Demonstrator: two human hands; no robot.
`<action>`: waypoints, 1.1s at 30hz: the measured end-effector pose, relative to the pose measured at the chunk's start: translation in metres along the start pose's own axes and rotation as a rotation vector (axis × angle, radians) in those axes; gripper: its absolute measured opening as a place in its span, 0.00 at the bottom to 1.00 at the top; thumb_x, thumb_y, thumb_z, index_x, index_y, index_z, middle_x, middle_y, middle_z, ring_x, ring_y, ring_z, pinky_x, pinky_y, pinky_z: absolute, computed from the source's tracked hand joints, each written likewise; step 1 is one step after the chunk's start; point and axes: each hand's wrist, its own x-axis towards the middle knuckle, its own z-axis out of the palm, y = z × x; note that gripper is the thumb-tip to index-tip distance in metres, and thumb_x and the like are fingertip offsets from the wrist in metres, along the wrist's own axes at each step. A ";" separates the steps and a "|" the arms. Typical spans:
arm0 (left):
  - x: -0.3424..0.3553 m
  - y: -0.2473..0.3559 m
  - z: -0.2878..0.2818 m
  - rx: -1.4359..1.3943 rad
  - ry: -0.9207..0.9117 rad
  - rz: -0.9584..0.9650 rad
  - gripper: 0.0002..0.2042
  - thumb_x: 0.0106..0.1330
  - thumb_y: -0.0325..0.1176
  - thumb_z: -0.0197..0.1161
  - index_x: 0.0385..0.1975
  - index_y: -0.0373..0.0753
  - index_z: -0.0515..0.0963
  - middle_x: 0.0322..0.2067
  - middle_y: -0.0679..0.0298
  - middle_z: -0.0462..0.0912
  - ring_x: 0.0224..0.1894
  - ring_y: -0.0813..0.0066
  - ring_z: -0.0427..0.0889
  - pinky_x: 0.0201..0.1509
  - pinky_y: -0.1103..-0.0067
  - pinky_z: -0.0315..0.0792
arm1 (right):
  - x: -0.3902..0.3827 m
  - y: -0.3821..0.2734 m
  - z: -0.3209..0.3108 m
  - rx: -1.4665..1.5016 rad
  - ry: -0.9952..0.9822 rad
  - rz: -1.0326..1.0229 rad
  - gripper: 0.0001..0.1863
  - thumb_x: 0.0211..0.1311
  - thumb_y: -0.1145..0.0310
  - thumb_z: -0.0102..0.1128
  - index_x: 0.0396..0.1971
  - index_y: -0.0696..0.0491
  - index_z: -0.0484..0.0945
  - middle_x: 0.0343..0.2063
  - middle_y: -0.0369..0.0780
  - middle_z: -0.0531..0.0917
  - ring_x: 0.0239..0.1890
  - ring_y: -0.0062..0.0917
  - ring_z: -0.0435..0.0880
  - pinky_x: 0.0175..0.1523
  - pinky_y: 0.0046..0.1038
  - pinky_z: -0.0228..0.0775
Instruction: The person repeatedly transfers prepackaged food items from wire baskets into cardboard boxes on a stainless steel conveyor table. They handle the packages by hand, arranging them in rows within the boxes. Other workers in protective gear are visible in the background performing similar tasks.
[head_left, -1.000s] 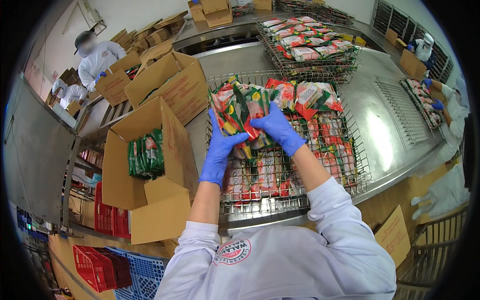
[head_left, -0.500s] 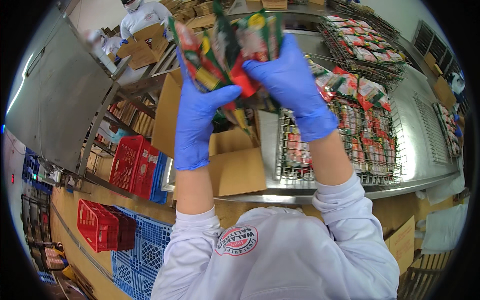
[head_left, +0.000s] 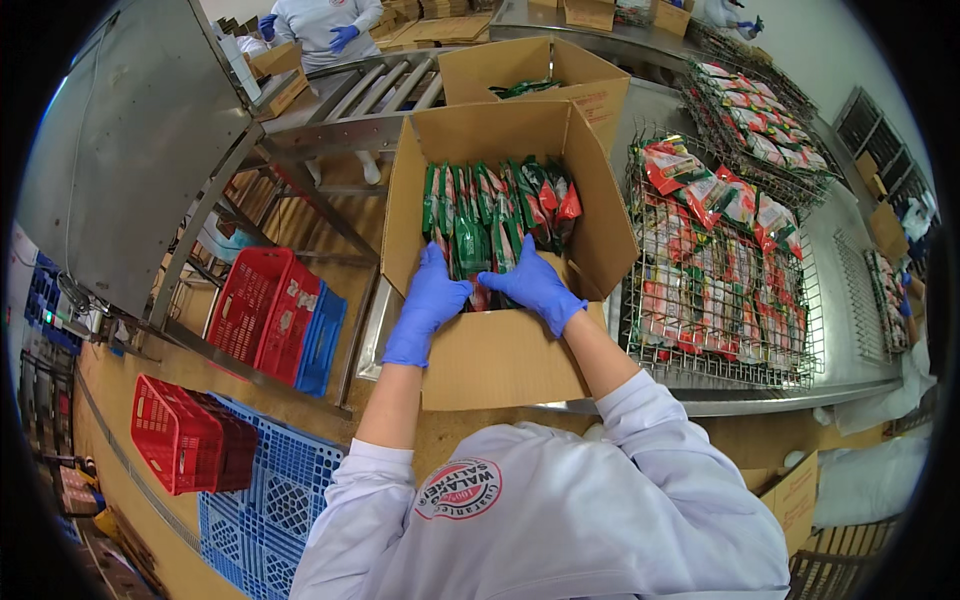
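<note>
An open cardboard box [head_left: 495, 125] stands before me, holding rows of upright green, red and white pouches [head_left: 470, 235]. At its near side, my left hand [head_left: 425, 305], in a blue glove, presses on the left of the nearest pouches, thumb turned inward. Opposite it my right hand [head_left: 537, 290], gloved alike, bears on their right side, its thumb almost meeting the left one. Both hands hold this bundle between them; the fingertips are partly hidden against the pouches. Over the table edge hangs the box's near flap [head_left: 505, 362].
Right of the box, a wire basket [head_left: 722, 350] of pouches sits on the steel table [head_left: 690, 400]. Beyond stands another open box [head_left: 595, 100] beside a roller conveyor [head_left: 385, 85]. Red crates [head_left: 262, 315] and blue pallets [head_left: 270, 495] are at left. A co-worker [head_left: 325, 30] stands at the back.
Both hands have come down and nearer with the bundle of pouches, from above the box to inside its near side. The view has shifted, and the box's contents now show.
</note>
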 end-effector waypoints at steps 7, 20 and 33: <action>0.067 0.013 0.015 0.336 -0.178 0.038 0.11 0.51 0.33 0.58 0.34 0.40 0.79 0.35 0.51 0.79 0.40 0.56 0.77 0.45 0.66 0.70 | 0.006 0.021 0.008 0.959 -0.232 -0.138 0.49 0.48 0.68 0.65 0.63 0.57 0.39 0.52 0.43 0.69 0.51 0.25 0.70 0.56 0.24 0.59; -0.078 0.016 -0.021 -0.160 0.584 0.442 0.37 0.47 0.30 0.63 0.58 0.32 0.52 0.60 0.45 0.51 0.61 0.48 0.53 0.63 0.62 0.48 | 0.007 -0.004 0.003 0.684 -0.263 -0.016 0.55 0.39 0.77 0.66 0.64 0.53 0.35 0.55 0.47 0.66 0.53 0.29 0.69 0.53 0.23 0.63; -0.073 0.029 0.003 -0.003 0.322 0.203 0.42 0.46 0.33 0.61 0.62 0.34 0.45 0.62 0.51 0.49 0.65 0.56 0.48 0.60 0.49 0.22 | 0.027 0.003 0.056 0.224 -0.098 -0.083 0.61 0.46 0.47 0.61 0.58 0.66 0.24 0.50 0.65 0.64 0.52 0.48 0.68 0.56 0.34 0.61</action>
